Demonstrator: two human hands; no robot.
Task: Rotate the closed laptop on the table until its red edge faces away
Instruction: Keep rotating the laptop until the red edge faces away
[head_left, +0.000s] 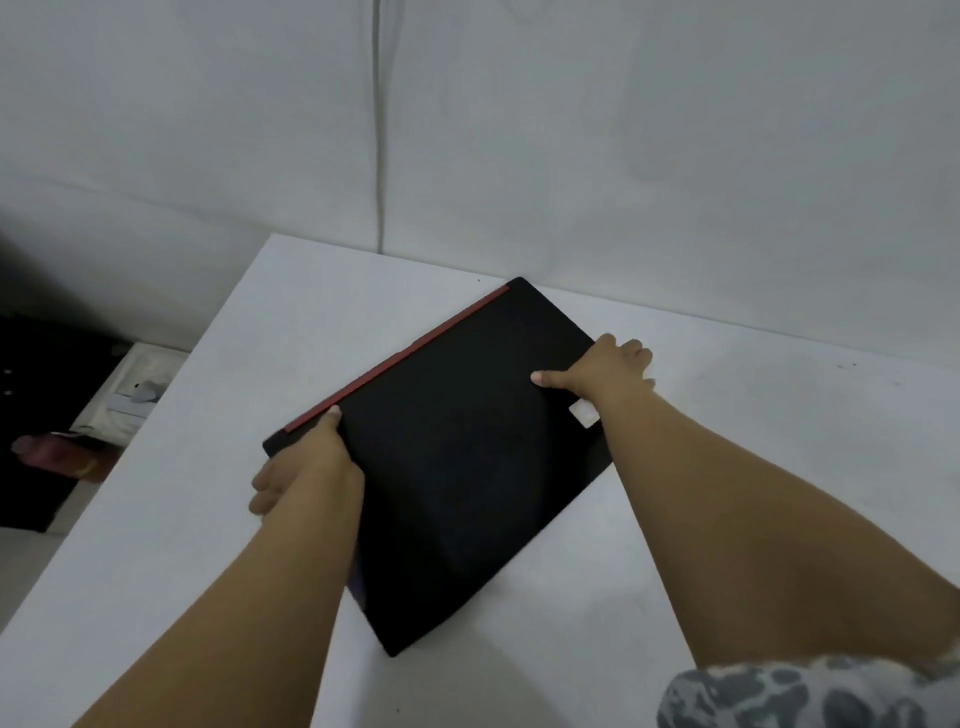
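A closed black laptop lies skewed on the white table, one corner pointing at the far wall. Its red edge runs along the upper-left side, facing left and away. My left hand grips the laptop's left corner, thumb on the lid beside the red strip, fingers curled under the side. My right hand holds the right edge, thumb pressed flat on the lid, fingers wrapped over the rim. A small pale sticker sits on the lid near my right wrist.
A white wall with a vertical seam rises just behind the table's far edge. Off the table's left edge, lower down, are a dark cabinet, a white box and a pink object. A patterned sleeve shows at bottom right.
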